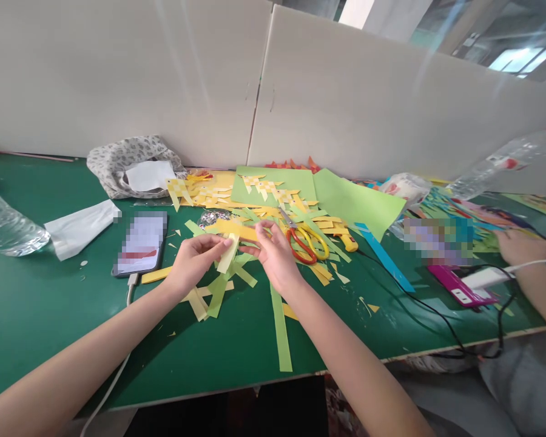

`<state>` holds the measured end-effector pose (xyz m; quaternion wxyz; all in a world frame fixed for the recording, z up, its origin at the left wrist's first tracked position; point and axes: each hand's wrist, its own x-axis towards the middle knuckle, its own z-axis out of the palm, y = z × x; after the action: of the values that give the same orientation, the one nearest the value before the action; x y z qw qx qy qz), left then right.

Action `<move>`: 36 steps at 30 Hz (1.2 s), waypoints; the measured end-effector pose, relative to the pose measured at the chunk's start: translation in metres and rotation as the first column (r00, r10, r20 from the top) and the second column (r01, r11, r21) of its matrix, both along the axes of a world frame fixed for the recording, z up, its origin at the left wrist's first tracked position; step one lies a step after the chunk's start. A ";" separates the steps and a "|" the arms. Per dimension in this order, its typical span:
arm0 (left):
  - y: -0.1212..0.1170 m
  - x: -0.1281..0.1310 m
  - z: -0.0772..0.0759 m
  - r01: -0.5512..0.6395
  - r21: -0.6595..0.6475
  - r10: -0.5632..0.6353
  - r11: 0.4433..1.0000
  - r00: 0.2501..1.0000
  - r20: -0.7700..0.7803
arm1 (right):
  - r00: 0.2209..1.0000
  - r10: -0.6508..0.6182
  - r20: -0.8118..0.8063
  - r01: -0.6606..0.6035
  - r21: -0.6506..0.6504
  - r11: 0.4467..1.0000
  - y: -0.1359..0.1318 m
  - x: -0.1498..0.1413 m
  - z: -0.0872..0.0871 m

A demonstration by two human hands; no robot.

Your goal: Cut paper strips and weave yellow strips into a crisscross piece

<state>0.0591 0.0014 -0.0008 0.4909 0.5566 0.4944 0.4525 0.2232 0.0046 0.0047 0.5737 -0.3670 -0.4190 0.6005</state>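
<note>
My left hand point(195, 260) pinches a pale yellow-green paper strip point(228, 255) that hangs down from its fingertips. My right hand point(275, 255) is closed on a darker yellow strip point(235, 228) that runs across between both hands. Both hands hover over a loose weave of green and yellow strips point(218, 291) on the green table point(36, 303). Orange and yellow scissors point(306, 241) lie just right of my right hand. Finished woven paper pieces point(264, 185) rest on a green sheet behind.
A phone point(142, 243) on a white cable lies left of my hands. A water bottle point(4, 227), tissue point(79, 226) and patterned cloth bag point(131, 159) sit at the left. Another person's hand point(521, 246) is at the right, near a pink power bank point(461, 290) and black cable.
</note>
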 end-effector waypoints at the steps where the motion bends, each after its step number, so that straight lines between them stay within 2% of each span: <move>1: 0.000 0.000 -0.001 -0.009 -0.003 0.009 1.000 1.000 -0.006 | 0.999 0.043 0.018 -0.043 0.004 0.999 -0.001 0.000 0.001; 4: 0.000 -0.001 -0.004 -0.001 0.029 0.002 1.000 0.999 -0.054 | 0.990 0.108 0.089 -0.107 -0.014 0.994 -0.004 -0.001 0.001; 8: -0.002 -0.001 -0.006 0.077 0.151 -0.038 0.986 0.968 -0.248 | 0.989 0.045 0.140 -0.042 -0.029 0.999 -0.002 0.001 0.000; 10: -0.003 -0.002 -0.005 0.010 0.225 0.067 0.974 0.941 -0.331 | 0.991 0.015 0.134 -0.014 -0.013 1.000 -0.001 0.003 0.000; 12: -0.004 -0.002 -0.003 -0.095 0.323 0.204 0.942 0.925 -0.321 | 0.989 0.000 0.146 0.000 0.001 1.000 -0.002 0.004 0.000; 13: -0.004 -0.002 -0.001 -0.112 0.353 0.224 0.929 0.929 -0.295 | 0.986 0.011 0.165 -0.012 0.000 1.000 -0.003 0.003 0.000; 15: -0.004 -0.002 0.000 -0.059 0.339 0.148 0.939 0.959 -0.243 | 0.973 0.078 0.216 -0.079 -0.005 0.997 -0.006 -0.001 0.001; 18: -0.002 -0.004 -0.001 0.000 0.214 0.033 0.977 0.988 -0.153 | 0.939 0.175 0.296 -0.185 0.005 0.983 -0.011 -0.005 0.005; 20: 0.000 -0.006 -0.002 -0.054 0.146 0.066 0.988 0.995 -0.076 | 0.906 0.125 0.404 -0.159 0.051 0.986 -0.009 0.004 0.011; 21: 0.001 -0.007 -0.003 -0.080 0.123 0.087 0.989 0.995 -0.045 | 0.868 0.044 0.494 -0.106 0.097 0.990 -0.005 0.016 0.014; 22: 0.002 -0.008 -0.003 -0.101 0.107 0.104 0.989 0.994 -0.021 | 0.802 -0.114 0.587 0.005 0.183 0.983 -0.001 0.031 0.018; 23: 0.002 -0.009 -0.003 -0.115 0.098 0.116 0.989 0.993 -0.007 | 0.692 -0.304 0.655 0.157 0.275 0.948 0.005 0.052 0.021; 24: 0.002 -0.009 -0.003 -0.121 0.096 0.122 0.988 0.992 -0.002 | 0.511 -0.479 0.714 0.316 0.362 0.877 0.010 0.075 0.023; 25: 0.002 -0.009 -0.003 -0.121 0.099 0.123 0.988 0.992 -0.006 | 0.258 -0.572 0.779 0.442 0.431 0.787 0.016 0.101 0.024; 26: 0.002 -0.009 -0.002 -0.115 0.104 0.118 0.988 0.993 -0.016 | 0.014 -0.523 0.852 0.524 0.440 0.729 0.020 0.126 0.024; 27: 0.001 -0.008 -0.002 -0.107 0.113 0.111 0.988 0.993 -0.030 | -0.053 -0.467 0.883 0.567 0.411 0.714 0.024 0.149 0.022; 29: 0.000 -0.007 -0.002 -0.086 0.135 0.094 0.987 0.994 -0.054 | -0.066 -0.356 0.932 0.621 0.318 0.716 0.028 0.183 0.013; 31: 0.000 -0.006 -0.002 -0.073 0.153 0.084 0.986 0.994 -0.071 | -0.072 -0.307 0.949 0.637 0.281 0.718 0.029 0.198 0.002; 32: 0.000 -0.006 -0.003 -0.074 0.161 0.087 0.984 0.993 -0.077 | -0.097 -0.307 0.947 0.640 0.296 0.709 0.029 0.200 -0.003; 34: 0.000 -0.007 -0.003 -0.086 0.176 0.102 0.981 0.991 -0.088 | -0.206 -0.370 0.906 0.611 0.414 0.675 0.027 0.198 -0.007; 36: 0.000 -0.008 -0.003 -0.100 0.189 0.119 0.977 0.989 -0.093 | -0.336 -0.474 0.814 0.560 0.578 0.594 0.023 0.194 -0.006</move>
<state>0.0515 0.0014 -0.0037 0.3857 0.5941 0.5052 0.4930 0.4172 0.0278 -0.0010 0.3024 -0.8273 -0.4491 -0.1499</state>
